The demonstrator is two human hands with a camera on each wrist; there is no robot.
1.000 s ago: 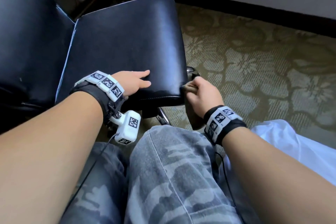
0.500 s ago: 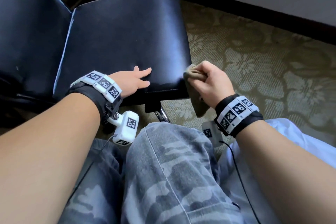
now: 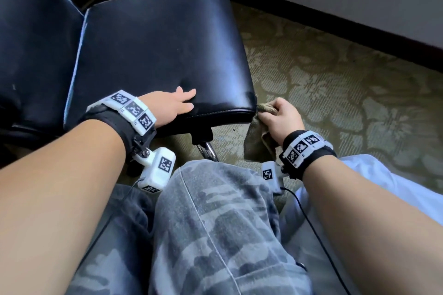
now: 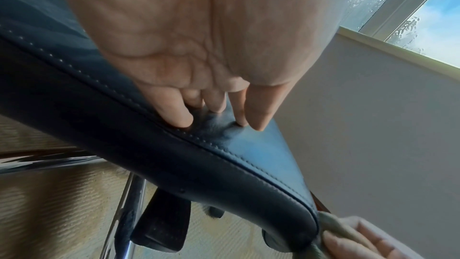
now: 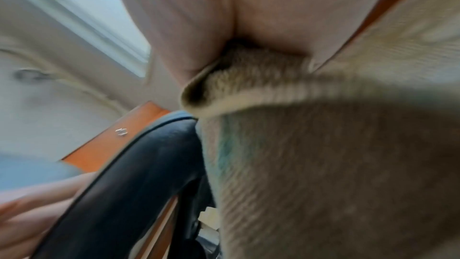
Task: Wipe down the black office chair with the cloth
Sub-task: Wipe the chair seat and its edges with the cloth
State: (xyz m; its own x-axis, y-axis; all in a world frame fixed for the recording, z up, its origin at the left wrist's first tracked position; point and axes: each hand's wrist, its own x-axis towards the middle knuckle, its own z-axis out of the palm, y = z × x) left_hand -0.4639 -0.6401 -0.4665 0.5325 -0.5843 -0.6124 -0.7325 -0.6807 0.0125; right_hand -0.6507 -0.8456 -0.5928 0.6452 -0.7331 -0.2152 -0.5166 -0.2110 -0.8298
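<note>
The black office chair [image 3: 155,45] lies in front of me, its shiny padded seat [image 4: 248,157] facing up. My left hand [image 3: 175,104] rests flat on the seat near its front edge, fingers [image 4: 174,113] straight and pressing the leather. My right hand [image 3: 279,116] grips a bunched olive-brown cloth [image 3: 257,136] against the seat's front right corner. In the right wrist view the cloth [image 5: 323,164] fills most of the picture beside the black seat edge [image 5: 139,174]. The cloth's loose end hangs down below my hand.
The chair backrest [image 3: 31,50] stands at the left. A chrome leg [image 3: 208,149] and black bracket show under the seat. Patterned carpet [image 3: 335,84] spreads to the right up to a dark baseboard. My camouflage-trousered knee [image 3: 215,211] is close below the seat, with white fabric [image 3: 395,182] at right.
My right hand with the cloth rose along the seat's right corner, then came back down to the front corner. The left hand stayed flat on the seat.
</note>
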